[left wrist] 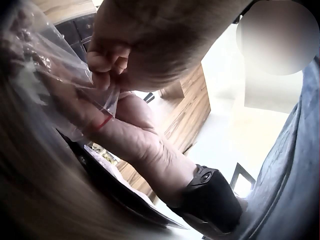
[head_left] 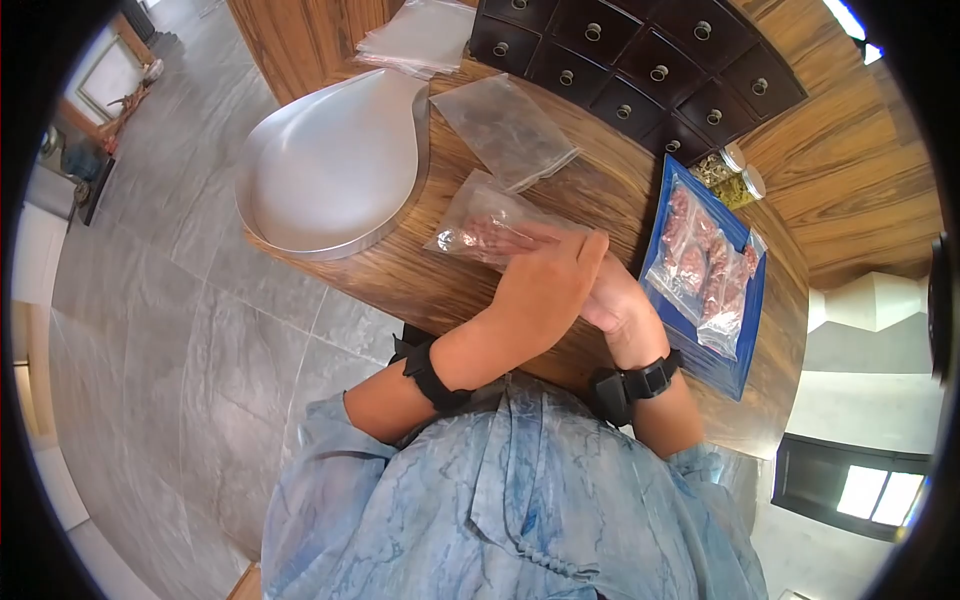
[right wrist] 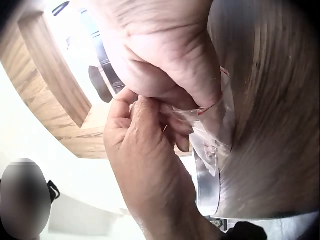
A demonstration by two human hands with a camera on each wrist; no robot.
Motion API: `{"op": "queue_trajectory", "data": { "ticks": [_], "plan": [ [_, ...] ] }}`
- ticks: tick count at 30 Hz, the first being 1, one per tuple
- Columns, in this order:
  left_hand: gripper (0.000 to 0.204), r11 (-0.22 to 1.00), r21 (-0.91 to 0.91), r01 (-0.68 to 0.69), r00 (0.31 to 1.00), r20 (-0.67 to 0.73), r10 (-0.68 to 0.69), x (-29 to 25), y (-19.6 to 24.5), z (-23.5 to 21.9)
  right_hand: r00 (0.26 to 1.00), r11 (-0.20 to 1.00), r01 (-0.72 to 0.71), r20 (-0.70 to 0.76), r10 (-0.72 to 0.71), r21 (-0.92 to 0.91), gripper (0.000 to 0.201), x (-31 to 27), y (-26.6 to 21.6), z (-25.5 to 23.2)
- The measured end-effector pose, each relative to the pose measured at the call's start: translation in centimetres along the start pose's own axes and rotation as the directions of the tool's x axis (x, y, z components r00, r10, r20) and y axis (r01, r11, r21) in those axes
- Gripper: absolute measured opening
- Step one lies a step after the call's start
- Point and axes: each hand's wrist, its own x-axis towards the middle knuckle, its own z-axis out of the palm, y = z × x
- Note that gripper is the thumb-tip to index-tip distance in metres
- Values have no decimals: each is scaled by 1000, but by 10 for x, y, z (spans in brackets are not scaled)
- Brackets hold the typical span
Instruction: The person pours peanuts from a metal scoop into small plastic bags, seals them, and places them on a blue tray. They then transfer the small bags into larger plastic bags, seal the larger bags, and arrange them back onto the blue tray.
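My left hand (head_left: 545, 290) pinches the mouth edge of a clear zip bag (head_left: 465, 215) with curled fingers. The right hand (right wrist: 165, 60) reaches into that bag; in the left wrist view its fingers (left wrist: 65, 100) lie long and fairly straight inside the plastic, and the red seal line crosses the hand. Small reddish pieces (head_left: 485, 235) lie within the bag, around the fingertips. In the head view the left hand covers much of the right one. To the right, a blue tray (head_left: 735, 375) carries several filled zip bags (head_left: 690, 240) of similar reddish pieces.
A silver teardrop-shaped pan (head_left: 335, 165) stands left on the wooden table (head_left: 625, 190). Beyond the hands lies a flat clear bag (head_left: 505, 130), with a stack of bags (head_left: 415, 38) at the back. A dark drawer cabinet (head_left: 640, 65) and small jars (head_left: 740, 187) stand behind.
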Motion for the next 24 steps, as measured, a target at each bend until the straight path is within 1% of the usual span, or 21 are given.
{"op": "queue_trajectory", "data": {
  "ticks": [1, 2, 4, 7, 10, 11, 12, 14, 16, 17, 22, 23, 24],
  "plan": [
    [32, 1000, -13, -2, 1000, -18, 2, 0, -2, 1, 1000, 1000, -4, 26, 3, 25, 35, 3, 3, -1],
    [31, 1000, -24, -2, 999, -36, 1, -1, -4, 0, 1000, 999, 2, -18, -3, -48, 35, 2, 3, -2],
    [31, 999, -44, 20, 1000, -10, -20, -2, -5, -4, 995, 981, 4, -100, -24, -194, 35, -3, 1, -5],
    [31, 999, -47, 12, 1000, -7, -12, -3, -6, -5, 994, 1000, -8, -113, 6, -21, 35, -11, -2, -1],
    [31, 999, -42, 5, 1000, 31, -4, -4, 0, -5, 981, 962, -106, -185, 60, -250, 35, -10, -7, 4],
    [32, 999, -38, 5, 999, 48, -3, -3, 2, -4, 978, 956, -125, -195, 74, -267, 35, -7, -6, 2],
    [32, 999, -32, -7, 1000, 28, 7, -2, 2, -4, 979, 962, -130, -183, 87, -239, 35, -2, -2, 1],
    [32, 1000, -17, -22, 1000, -9, 22, -2, 0, -5, 989, 991, -102, -116, 91, -91, 35, 6, 6, -2],
    [31, 1000, -4, 10, 999, 51, -10, -5, 0, -8, 996, 996, -73, -39, 75, 44, 35, 9, 12, -6],
    [31, 1000, 3, 30, 996, 80, -30, -6, -1, -9, 997, 997, -66, -23, 67, 39, 35, 8, 13, -7],
    [30, 995, -99, 31, 999, -8, -32, -9, -11, -4, 999, 994, 24, 40, -20, -107, 35, -31, -5, -10],
    [31, 993, -118, 22, 999, -21, -25, -8, -12, -4, 997, 987, 72, 34, -67, -145, 34, -43, -10, -11],
    [32, 994, -108, 33, 999, 6, -33, -8, -12, -4, 993, 976, 119, 28, -116, -182, 33, -55, -16, -10]
  ]
}}
